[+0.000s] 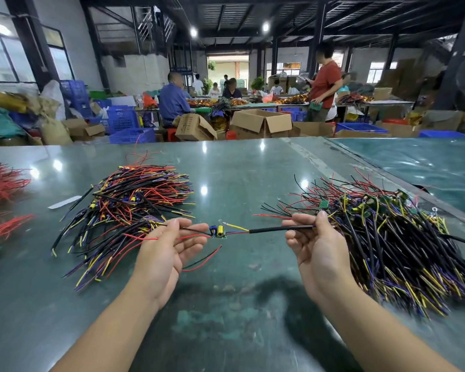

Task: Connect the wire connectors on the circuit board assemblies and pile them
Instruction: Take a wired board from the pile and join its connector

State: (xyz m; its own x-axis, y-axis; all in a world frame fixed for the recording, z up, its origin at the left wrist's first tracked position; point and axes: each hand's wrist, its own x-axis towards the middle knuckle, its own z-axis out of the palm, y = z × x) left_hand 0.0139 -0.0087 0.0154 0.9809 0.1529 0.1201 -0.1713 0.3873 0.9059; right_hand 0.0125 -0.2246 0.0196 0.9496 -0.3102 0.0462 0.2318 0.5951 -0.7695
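Observation:
A small circuit board assembly (217, 232) with blue and yellow parts hangs stretched between my two hands above the green table (226, 167). My left hand (167, 251), palm up, pinches its thin red and black wires. My right hand (314, 245) pinches its black sleeved cable (274, 229) between thumb and forefinger. A loose red and black wire pair droops below my left hand. One pile of wired assemblies (134, 208) lies to the left. A larger pile with green boards (387, 237) lies to the right, just behind my right hand.
Bundles of red wires (3, 183) lie at the table's left edge, and a white strip (65, 202) sits beside the left pile. A second table (427, 162) adjoins on the right. Behind are cardboard boxes, blue crates and several people at other benches.

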